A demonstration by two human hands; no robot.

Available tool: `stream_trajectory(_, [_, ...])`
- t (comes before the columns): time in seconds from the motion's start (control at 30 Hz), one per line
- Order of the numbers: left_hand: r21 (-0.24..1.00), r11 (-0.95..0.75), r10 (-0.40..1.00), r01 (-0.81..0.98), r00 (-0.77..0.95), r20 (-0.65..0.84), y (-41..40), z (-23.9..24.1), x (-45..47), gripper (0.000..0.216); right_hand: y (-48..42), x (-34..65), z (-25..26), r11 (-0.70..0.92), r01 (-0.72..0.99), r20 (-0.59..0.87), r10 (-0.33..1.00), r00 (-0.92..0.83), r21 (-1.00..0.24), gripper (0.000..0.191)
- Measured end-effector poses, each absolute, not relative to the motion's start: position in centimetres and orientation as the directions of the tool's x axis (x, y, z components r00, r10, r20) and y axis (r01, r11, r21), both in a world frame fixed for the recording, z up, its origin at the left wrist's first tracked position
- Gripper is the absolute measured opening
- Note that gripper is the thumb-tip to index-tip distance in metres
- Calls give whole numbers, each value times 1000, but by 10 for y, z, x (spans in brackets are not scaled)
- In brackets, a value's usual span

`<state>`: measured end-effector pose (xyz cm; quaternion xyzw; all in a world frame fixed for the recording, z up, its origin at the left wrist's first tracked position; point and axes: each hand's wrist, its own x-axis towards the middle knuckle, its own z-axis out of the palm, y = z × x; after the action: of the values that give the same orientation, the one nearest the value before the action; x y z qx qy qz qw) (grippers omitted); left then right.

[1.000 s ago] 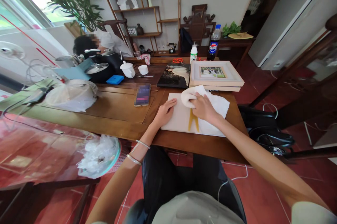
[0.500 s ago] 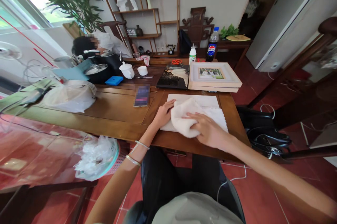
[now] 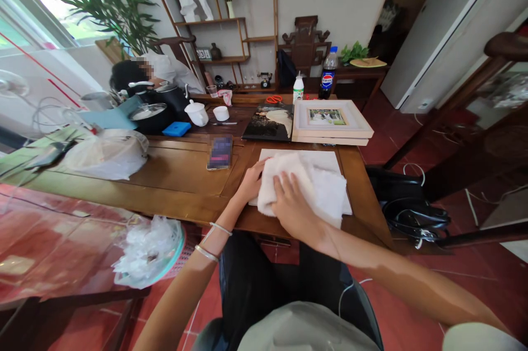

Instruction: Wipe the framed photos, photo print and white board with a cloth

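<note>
A fluffy white cloth [image 3: 272, 180] lies across a flat white board [image 3: 330, 159] on the wooden table in front of me. My right hand [image 3: 291, 199] rests on top of the cloth with its fingers spread, pressing it down. Another stretch of thin white fabric [image 3: 330, 191] extends to the right and hangs past the board's front edge; I cannot tell whether it is a separate piece. At the board's left side, my left hand [image 3: 251, 181] lies with its fingers stretched out, the tips partly hidden by the cloth.
Behind the board are stacked white frames [image 3: 363, 130] with a photo and a dark panel [image 3: 264, 126]. A cola bottle [image 3: 328, 76], white bottle [image 3: 298, 88] and orange scissors [image 3: 274, 99] stand or lie farther back. A phone [image 3: 220, 153] lies left; a person [image 3: 177, 73] is beyond the pots.
My right hand has moved left and flattened on the cloth, which now spreads wider toward the left and front. My left hand stays at the board's left side.
</note>
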<state>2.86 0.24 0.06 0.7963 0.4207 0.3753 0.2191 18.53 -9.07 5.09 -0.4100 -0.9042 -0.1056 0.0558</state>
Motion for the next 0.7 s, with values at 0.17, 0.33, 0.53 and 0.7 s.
stream_trajectory(0.17, [674,-534,845,511,355,400,3,-1,29,38,-110,209,64,739,672,68,668,-741,52,29])
stream_trajectory(0.33, [650,-526,850,548,333,408,4,-3,31,39,-67,240,69,625,779,86,780,-620,-51,42])
stream_trajectory(0.53, [636,-542,840,549,335,427,5,-3,31,40,4,230,73,519,833,123,854,-505,-191,39])
stream_trajectory(0.7, [618,-535,844,576,331,421,5,0,31,38,39,184,75,578,783,126,815,-565,-231,38])
